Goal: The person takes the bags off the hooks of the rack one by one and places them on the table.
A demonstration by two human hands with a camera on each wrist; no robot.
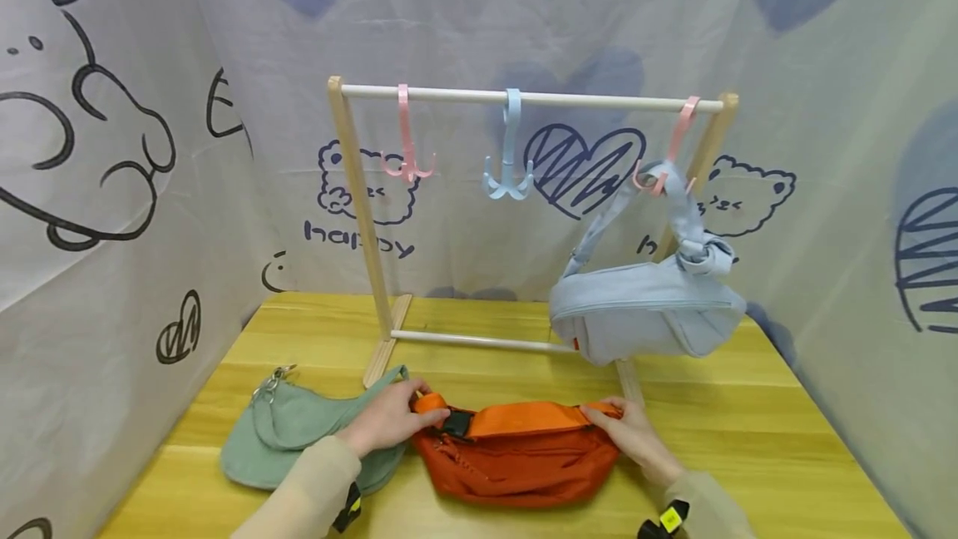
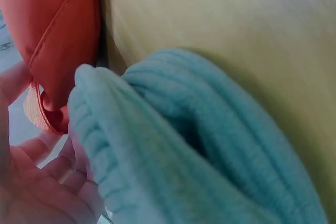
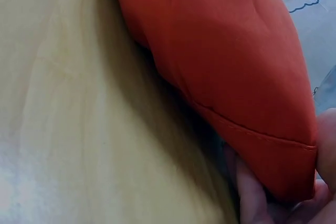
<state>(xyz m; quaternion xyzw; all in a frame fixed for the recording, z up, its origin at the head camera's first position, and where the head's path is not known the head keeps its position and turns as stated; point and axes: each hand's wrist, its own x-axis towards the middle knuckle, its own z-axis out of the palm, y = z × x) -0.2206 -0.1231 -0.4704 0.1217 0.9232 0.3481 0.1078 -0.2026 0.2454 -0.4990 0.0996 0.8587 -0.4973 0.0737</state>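
- Head view: a pale cloth (image 1: pixel 464 15), printed with hearts and cartoon faces, is being seen behind the objects and at both sides.
- A yellow table (image 1: pixel 763 414) with wood grain is being partly covered by the objects.
- A rack (image 1: pixel 359 198) of wood and white bars is being supported by the table.
- A pale blue bag (image 1: pixel 644 314) is being carried, by its strap loop, by the right pink hook (image 1: pixel 681 131) of the rack.
- A red-orange bag (image 1: pixel 516 472) is being held low at the table, in front of the rack, between both hands.
- A green bag (image 1: pixel 250 452) is lying to its left, being partly hidden by the left arm (image 1: pixel 314 472).
- The red-orange bag is being pinched at its left end by the left hand (image 1: pixel 392 418), thumb and fingers nearly closed.
- Its right end is being gripped by the right hand (image 1: pixel 636 443), the fingers being bent around it.
- A left pink hook (image 1: pixel 407 131) and a blue hook (image 1: pixel 511 140) are also being carried by the rack.
- Beside the left hand, a black buckle (image 1: pixel 456 423) is being shown.
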